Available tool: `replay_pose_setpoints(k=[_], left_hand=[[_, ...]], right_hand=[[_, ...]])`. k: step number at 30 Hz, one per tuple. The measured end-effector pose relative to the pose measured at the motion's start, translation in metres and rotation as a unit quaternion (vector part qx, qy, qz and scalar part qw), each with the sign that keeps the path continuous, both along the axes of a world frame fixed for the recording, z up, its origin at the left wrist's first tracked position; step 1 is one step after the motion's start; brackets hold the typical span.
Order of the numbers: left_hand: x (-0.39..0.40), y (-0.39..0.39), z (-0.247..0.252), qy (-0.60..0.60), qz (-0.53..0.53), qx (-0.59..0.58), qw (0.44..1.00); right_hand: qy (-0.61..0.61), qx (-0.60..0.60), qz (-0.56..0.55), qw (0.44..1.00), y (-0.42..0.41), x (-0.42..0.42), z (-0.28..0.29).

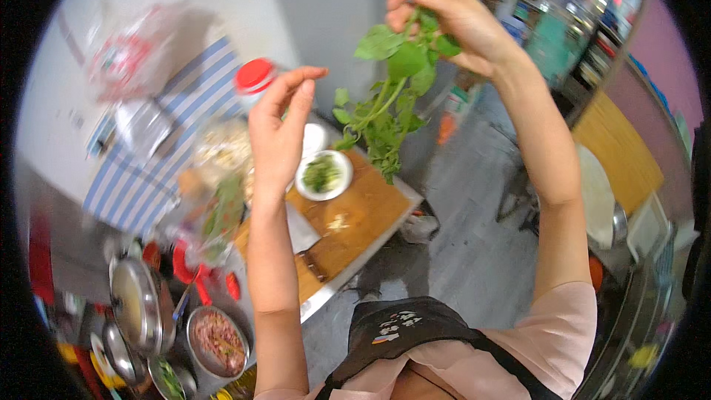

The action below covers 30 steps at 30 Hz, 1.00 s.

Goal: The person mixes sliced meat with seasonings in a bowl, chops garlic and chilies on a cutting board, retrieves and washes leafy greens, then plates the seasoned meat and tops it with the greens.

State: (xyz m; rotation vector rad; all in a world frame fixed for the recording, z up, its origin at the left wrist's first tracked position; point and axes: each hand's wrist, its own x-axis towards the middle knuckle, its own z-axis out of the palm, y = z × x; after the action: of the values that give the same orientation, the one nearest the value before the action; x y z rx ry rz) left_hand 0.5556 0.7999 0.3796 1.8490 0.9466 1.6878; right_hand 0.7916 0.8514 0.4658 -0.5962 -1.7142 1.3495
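Observation:
High in front of me, my right hand (439, 16) grips the stems of a bunch of leafy green herbs (408, 64), whose leaves hang downward. My left hand (283, 122) is raised left of the herbs, thumb and forefinger slightly apart with nothing visible between them. Under it stands a small white bowl (324, 175) of chopped greens and something pale. A wooden cutting board (366, 200) lies below, carrying a little pile of chopped pale bits (337, 223). Partly behind my left forearm is a cleaver (303, 233) with a dark handle.
A red-lidded jar (255, 75) and bagged food (222, 144) stand beyond my left hand on a blue-striped cloth (194, 89). Lower left are a steel bowl of raw meat (218, 341), a lidded steel pot (141, 305) and red scissors (203, 283). A round table (591, 194) stands right.

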Motion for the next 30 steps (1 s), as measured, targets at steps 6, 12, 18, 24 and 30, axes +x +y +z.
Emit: replay_pose_setpoints(k=[6,12,18,24,30], left_hand=[[0.217,-0.024,0.008,0.089,-0.305,-0.163,0.934],[0.413,-0.079,-0.088,0.292,-0.474,-0.215,0.802],[0.578,-0.088,-0.114,0.284,-0.652,-0.209,0.671],[0.727,-0.100,-0.127,0.232,-0.737,-0.324,0.546],[0.886,-0.098,-0.155,0.280,-0.769,-0.249,0.518]], right_hand=[[0.018,-0.085,-0.082,0.993,-0.085,0.183,-0.030],[0.072,-0.098,-0.183,0.976,-0.192,0.355,-0.100],[0.176,-0.175,-0.340,0.907,-0.246,0.510,-0.104],[0.275,-0.192,-0.406,0.850,-0.292,0.667,-0.139],[0.322,-0.172,-0.487,0.794,-0.343,0.800,-0.154]])
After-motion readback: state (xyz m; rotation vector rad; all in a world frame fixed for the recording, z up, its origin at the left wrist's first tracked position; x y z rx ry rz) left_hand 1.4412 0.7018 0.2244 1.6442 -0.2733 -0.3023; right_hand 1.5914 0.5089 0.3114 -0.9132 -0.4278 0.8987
